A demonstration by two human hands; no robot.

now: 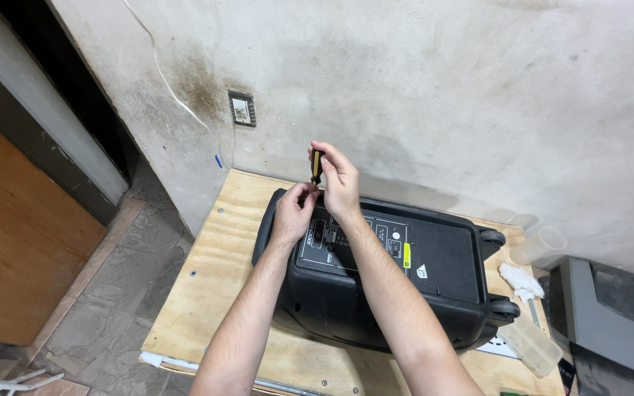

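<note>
Nearest to us, both our forearms reach forward over the plywood board (pixel 218 293) that serves as a table top. On this board lies a large black speaker cabinet (pixel 376 286), placed on its front so that its back control panel (pixel 354 246) faces up; its long axis runs from left to right, and the two small wheels (pixel 499 275) are at the right end, so its bottom points to the right. The cabinet looks closed, with the panel seated in its place, so we judge that the work on it is at an early stage and most of it remains. Above the far left part of the cabinet, our right hand (pixel 340 183) is closed around a screwdriver (pixel 317 166) with a yellow and black handle. The tool stands nearly upright, its handle up and its shaft pointing down toward the cabinet. Our left hand (pixel 293 209) is pinched at the lower end of the tool, near the tip; whether it holds a screw there we cannot tell. To the right lie a white cloth (pixel 519 281) and clear plastic containers (pixel 537 246). Behind everything stands a stained wall (pixel 442 95) with a small socket plate (pixel 242 108).
</note>
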